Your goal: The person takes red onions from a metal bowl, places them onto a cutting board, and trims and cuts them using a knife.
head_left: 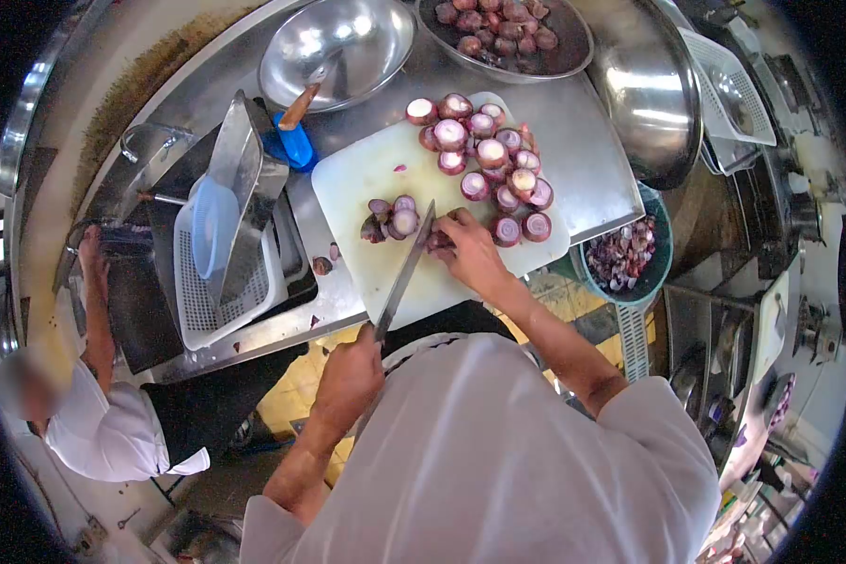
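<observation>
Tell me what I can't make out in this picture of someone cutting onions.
All in the head view:
- Knife handle: mostly covered by the left hand.
- Onion piece being held: mostly hidden under the right hand's fingers.
- Green bucket's bottom: hidden by onion scraps.
- Onion bowl's far rim: cut off by the top edge.
- What the co-worker's hand touches: too small and dark.

Yellow tiled floor (280,402); pale, brown-stained wall (77,80); steel counter (587,141); metal shelving (710,297) right.
</observation>
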`<state>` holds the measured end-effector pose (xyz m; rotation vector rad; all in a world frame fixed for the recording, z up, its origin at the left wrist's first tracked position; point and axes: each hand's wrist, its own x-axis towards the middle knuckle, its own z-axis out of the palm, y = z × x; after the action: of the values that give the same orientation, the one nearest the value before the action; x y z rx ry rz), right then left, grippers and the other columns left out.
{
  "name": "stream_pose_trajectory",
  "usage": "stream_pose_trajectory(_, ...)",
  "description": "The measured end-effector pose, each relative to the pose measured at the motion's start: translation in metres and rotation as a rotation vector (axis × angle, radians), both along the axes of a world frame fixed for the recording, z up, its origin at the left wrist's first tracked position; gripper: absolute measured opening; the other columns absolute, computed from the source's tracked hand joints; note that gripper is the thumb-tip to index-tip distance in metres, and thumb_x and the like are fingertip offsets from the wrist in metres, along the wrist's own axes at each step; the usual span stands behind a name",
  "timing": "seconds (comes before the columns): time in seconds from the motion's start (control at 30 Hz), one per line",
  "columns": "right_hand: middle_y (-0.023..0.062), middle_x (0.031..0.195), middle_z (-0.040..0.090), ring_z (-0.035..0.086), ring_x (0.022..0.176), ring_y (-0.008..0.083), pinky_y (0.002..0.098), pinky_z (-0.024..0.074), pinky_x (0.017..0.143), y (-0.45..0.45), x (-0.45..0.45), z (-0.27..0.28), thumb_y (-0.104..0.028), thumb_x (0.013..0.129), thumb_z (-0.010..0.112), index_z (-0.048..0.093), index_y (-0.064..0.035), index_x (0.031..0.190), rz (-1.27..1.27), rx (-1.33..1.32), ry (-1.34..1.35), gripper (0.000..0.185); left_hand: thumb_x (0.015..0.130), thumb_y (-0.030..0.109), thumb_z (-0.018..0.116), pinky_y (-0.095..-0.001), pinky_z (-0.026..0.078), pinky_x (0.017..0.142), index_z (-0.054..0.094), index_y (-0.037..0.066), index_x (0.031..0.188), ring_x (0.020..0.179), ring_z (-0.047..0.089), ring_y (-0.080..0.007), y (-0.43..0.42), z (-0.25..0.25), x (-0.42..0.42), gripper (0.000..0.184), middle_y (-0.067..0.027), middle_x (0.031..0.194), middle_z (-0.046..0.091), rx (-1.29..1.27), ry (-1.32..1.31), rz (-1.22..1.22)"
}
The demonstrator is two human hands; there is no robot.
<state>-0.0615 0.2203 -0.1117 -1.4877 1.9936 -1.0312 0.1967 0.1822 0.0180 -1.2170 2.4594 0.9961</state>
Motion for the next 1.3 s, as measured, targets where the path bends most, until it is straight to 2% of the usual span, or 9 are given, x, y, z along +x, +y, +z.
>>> stream_pose_trajectory(0.2,0.0196,0.109,0.061,0.064,0.098,0.0420,0.0497,0.0544,0.082,0.001,0.003,0.001,-0.002,0.069,0.082,0.065,-0.0051,0.113,0.008,-0.010,-0.006,0.047,0.093,0.007,0.055,-0.0607,0.052,0.072,0.053,-0.003,0.107,0.077,0.067,-0.0503,-0.004,-0.069,-0.033,0.017,-0.0301,0.076,0.066,-0.009,-0.013,0.067)
stream_pose_trajectory(0.33,0.0212,0.108,0.061,0.063,0.097,0.0438,0.0513,0.0536,0.084,0.009,0.003,0.002,-0.006,0.070,0.081,0.062,-0.0055,0.104,-0.021,0.078,0.098,0.039,0.093,0.008,0.058,-0.0591,0.053,0.072,0.054,-0.003,0.108,0.080,0.068,-0.0494,-0.011,-0.089,-0.029,0.018,-0.0304,0.079,0.067,-0.038,0.021,0.043)
stream_pose_trajectory(0.37,0.0215,0.109,0.061,0.063,0.097,0.0433,0.0505,0.0537,0.084,0.009,0.002,0.000,-0.007,0.069,0.081,0.062,-0.0061,0.103,-0.019,0.149,0.190,0.039,0.093,0.009,0.059,-0.0585,0.053,0.072,0.054,-0.003,0.107,0.081,0.068,-0.0492,-0.016,-0.087,-0.026,0.018,-0.0301,0.080,0.067,-0.038,0.041,0.053)
stream_pose_trajectory(0.5,0.0207,0.109,0.060,0.063,0.096,0.0412,0.0478,0.0531,0.084,0.013,-0.005,0.001,-0.008,0.068,0.081,0.060,-0.0070,0.103,-0.011,0.072,0.146,0.041,0.094,0.011,0.061,-0.0578,0.054,0.071,0.056,-0.003,0.107,0.081,0.068,-0.0491,-0.015,-0.076,-0.008,0.020,-0.0292,0.080,0.068,0.010,0.102,0.117)
stream_pose_trajectory(0.57,0.0182,0.107,0.058,0.062,0.095,0.0399,0.0466,0.0523,0.084,0.012,-0.004,0.007,-0.005,0.068,0.080,0.059,-0.0069,0.105,-0.060,-0.062,-0.200,0.042,0.095,0.013,0.062,-0.0577,0.054,0.071,0.058,-0.004,0.109,0.080,0.068,-0.0490,-0.011,-0.077,-0.004,0.022,-0.0293,0.082,0.068,-0.047,0.154,0.163)
stream_pose_trajectory(0.9,0.0182,0.108,0.057,0.061,0.100,0.0404,0.0488,0.0522,0.086,0.020,-0.005,-0.006,0.002,0.074,0.075,0.060,-0.0054,0.111,-0.025,-0.077,-0.201,0.041,0.097,0.014,0.060,-0.0590,0.051,0.068,0.058,-0.003,0.105,0.075,0.066,-0.0500,-0.004,-0.021,-0.015,0.018,-0.0287,0.073,0.065,-0.029,0.029,0.084)
stream_pose_trajectory(0.97,0.0195,0.109,0.057,0.062,0.101,0.0414,0.0505,0.0523,0.087,0.020,-0.004,-0.006,0.003,0.076,0.075,0.061,-0.0043,0.112,-0.020,-0.080,-0.109,0.039,0.099,0.020,0.059,-0.0599,0.050,0.078,0.056,-0.002,0.112,0.085,0.065,-0.0521,-0.001,-0.006,-0.013,0.025,-0.0313,0.086,0.067,0.045,-0.056,0.057)
stream_pose_trajectory(1.17,0.0201,0.115,0.058,0.062,0.105,0.0413,0.0471,0.0539,0.088,0.021,0.002,-0.005,0.001,0.078,0.079,0.064,-0.0047,0.114,-0.045,-0.038,-0.094,0.039,0.099,0.018,0.055,-0.0617,0.048,0.087,0.055,-0.004,0.115,0.094,0.063,-0.0535,0.007,0.021,-0.015,0.027,-0.0328,0.091,0.066,0.149,-0.155,0.060)
stream_pose_trajectory(1.3,0.0205,0.115,0.057,0.062,0.104,0.0416,0.0474,0.0540,0.087,0.021,0.003,-0.014,0.002,0.077,0.079,0.064,-0.0049,0.113,-0.074,-0.050,-0.052,0.039,0.099,0.016,0.055,-0.0617,0.049,0.086,0.055,-0.006,0.117,0.093,0.063,-0.0545,0.011,-0.001,-0.013,0.029,-0.0333,0.091,0.066,0.134,-0.112,0.028)
